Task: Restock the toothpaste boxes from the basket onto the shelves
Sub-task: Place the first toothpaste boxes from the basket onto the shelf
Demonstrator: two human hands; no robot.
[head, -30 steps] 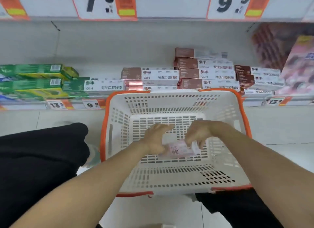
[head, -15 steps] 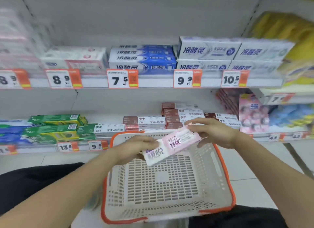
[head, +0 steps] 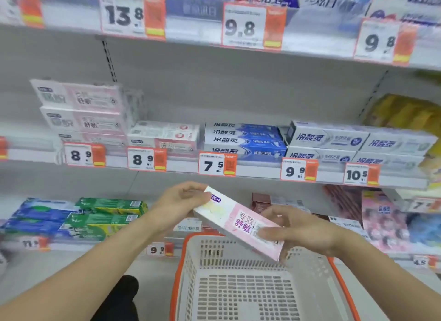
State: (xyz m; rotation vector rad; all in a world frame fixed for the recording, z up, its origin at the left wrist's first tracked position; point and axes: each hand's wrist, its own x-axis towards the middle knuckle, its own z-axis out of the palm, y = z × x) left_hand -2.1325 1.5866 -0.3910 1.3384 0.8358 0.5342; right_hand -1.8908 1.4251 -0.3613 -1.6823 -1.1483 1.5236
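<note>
Both hands are holding a pink-and-white toothpaste box (head: 238, 221) above the white basket (head: 248, 294); the left hand (head: 181, 204) is gripping its upper end, fingers curled around it; the right hand (head: 296, 228) is pinching its lower end; matching pink boxes (head: 82, 110) are sitting stacked on the middle shelf (head: 179, 166).

Head camera looks forward, close over the basket (head: 181, 273), facing the shelves (head: 250, 172).

Two bare forearms, no sleeves, black trousers (head: 121, 296) at lower edge
</note>
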